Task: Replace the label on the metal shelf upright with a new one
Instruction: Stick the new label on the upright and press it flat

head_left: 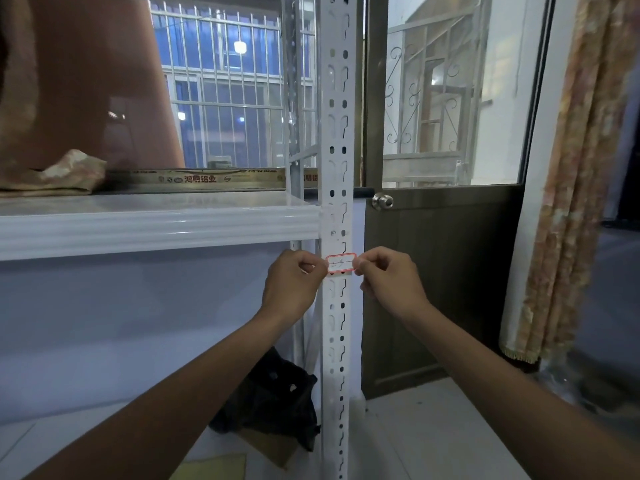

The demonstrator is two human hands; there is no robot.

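A white perforated metal upright (pixel 337 133) runs top to bottom through the middle of the head view. A small white label (pixel 340 262) with a red border and handwriting lies flat across the upright, just below the shelf. My left hand (pixel 292 284) pinches the label's left end with curled fingers. My right hand (pixel 389 277) pinches its right end the same way. Both forearms reach up from the bottom of the frame.
A white shelf board (pixel 156 226) joins the upright on the left, carrying a folded cloth (pixel 59 174). A dark door (pixel 443 271) with a round knob (pixel 382 201) stands right of the upright. A patterned curtain (pixel 571 185) hangs far right. A black bag (pixel 277 396) lies on the floor.
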